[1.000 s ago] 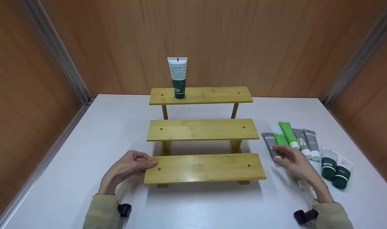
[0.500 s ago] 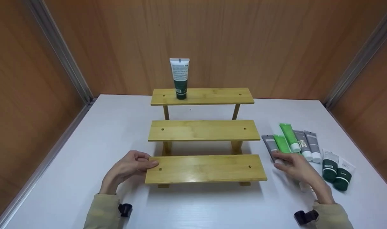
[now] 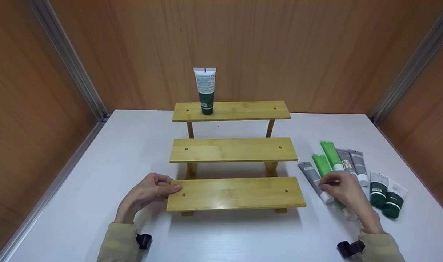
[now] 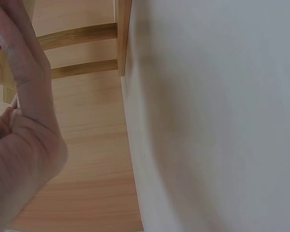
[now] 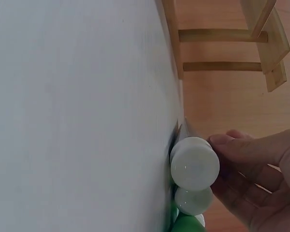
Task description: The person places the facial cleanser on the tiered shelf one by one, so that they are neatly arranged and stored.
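Observation:
In the head view, a three-tier wooden display stand [image 3: 236,194] stands mid-table. My left hand [image 3: 147,193] grips the left end of its lowest shelf, thumb on top. The left wrist view shows those fingers [image 4: 24,67] up against the wood. To the right, my right hand [image 3: 343,187] has its fingertips on a grey squeeze tube [image 3: 308,171] lying slantwise on the table. Close up in the right wrist view, the thumb lies beside a white cap [image 5: 195,164]. A white and dark green tube [image 3: 206,85] stands cap down on the top shelf.
Green tubes [image 3: 329,151], grey tubes [image 3: 358,163] and two white and dark green tubes [image 3: 392,200] lie around the right hand. Another tube, its pale cap [image 3: 350,214] showing, is partly hidden under that hand. Wood-grain panels [image 3: 243,47] enclose the white table [image 3: 221,240].
The grey tube under my right hand has slid toward me and turned, its cap now farther front and right. My left hand keeps its hold on the stand.

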Tool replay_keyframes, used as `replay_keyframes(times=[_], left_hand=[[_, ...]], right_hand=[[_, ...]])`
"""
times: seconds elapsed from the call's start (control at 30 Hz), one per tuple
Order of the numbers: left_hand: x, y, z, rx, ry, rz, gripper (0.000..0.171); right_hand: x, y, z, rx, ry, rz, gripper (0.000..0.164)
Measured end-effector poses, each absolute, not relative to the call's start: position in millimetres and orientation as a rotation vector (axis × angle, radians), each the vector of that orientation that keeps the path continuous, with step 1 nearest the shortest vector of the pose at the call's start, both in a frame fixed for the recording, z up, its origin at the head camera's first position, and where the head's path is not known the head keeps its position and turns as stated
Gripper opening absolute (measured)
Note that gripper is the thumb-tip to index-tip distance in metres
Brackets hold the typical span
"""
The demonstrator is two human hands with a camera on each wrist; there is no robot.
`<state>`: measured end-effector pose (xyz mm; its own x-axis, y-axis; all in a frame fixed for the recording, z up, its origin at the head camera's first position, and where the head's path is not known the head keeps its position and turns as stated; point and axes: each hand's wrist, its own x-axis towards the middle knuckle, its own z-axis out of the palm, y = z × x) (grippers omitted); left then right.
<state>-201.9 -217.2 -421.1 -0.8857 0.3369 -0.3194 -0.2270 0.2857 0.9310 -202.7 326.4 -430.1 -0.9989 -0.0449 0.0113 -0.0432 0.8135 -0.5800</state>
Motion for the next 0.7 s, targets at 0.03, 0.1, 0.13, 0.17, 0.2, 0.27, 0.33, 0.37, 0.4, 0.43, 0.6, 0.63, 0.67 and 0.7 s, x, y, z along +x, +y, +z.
replay_keyframes(times=[0.03,0.1,0.13,0.17,0.2,0.27,0.33,0.37,0.4,0.43,0.6,0.63,0.67,0.7], left_hand=[[-201.9,-217.0,-421.2,0.098,2.100,1.635,0.029],[-202.0,-216.7,-421.3,0.104,2.094,1.639,0.028],[-201.9,-216.8,-421.3,0.111,2.091,1.643,0.027],[-201.8,-216.8,-421.3,0.118,2.085,1.646,0.026],[-201.7,-216.8,-421.3,0.126,2.078,1.652,0.025],[-201.4,-216.8,-421.1,0.140,2.065,1.659,0.023],[-201.4,-216.9,-420.9,0.144,2.061,1.660,0.023],[-201.4,-216.8,-420.8,0.144,2.061,1.660,0.023],[-201.6,-216.9,-420.9,0.144,2.064,1.658,0.024],[-201.7,-217.0,-420.9,0.144,2.066,1.656,0.024],[-201.9,-217.9,-421.9,0.141,2.067,1.658,0.024],[-201.7,-218.1,-422.1,0.140,2.064,1.661,0.024],[-201.6,-218.3,-422.3,0.141,2.064,1.662,0.023],[-201.5,-218.6,-422.4,0.141,2.063,1.664,0.023]], right_hand=[[-202.7,326.6,-430.9,-0.075,2.993,-0.964,0.017],[-203.1,326.6,-432.4,-0.087,2.987,-0.994,0.024],[-203.3,326.3,-433.2,-0.093,2.984,-1.003,0.028],[-203.2,326.2,-433.5,-0.104,2.978,-1.014,0.033],[-203.1,326.0,-433.8,-0.110,2.970,-1.025,0.038],[-202.6,325.5,-434.6,-0.118,2.953,-1.042,0.045],[-202.2,324.9,-435.2,-0.123,2.943,-1.042,0.050],[-202.0,324.6,-435.3,-0.124,2.937,-1.038,0.052],[-201.8,324.1,-435.5,-0.124,2.932,-1.038,0.053],[-202.0,324.0,-435.5,-0.132,2.930,-1.035,0.054],[-202.8,322.4,-435.0,-0.159,2.923,-1.004,0.054],[-202.9,322.0,-434.9,-0.166,2.925,-0.995,0.054],[-202.9,321.6,-435.0,-0.169,2.924,-0.987,0.054],[-203.0,321.2,-435.1,-0.176,2.924,-0.980,0.054]])
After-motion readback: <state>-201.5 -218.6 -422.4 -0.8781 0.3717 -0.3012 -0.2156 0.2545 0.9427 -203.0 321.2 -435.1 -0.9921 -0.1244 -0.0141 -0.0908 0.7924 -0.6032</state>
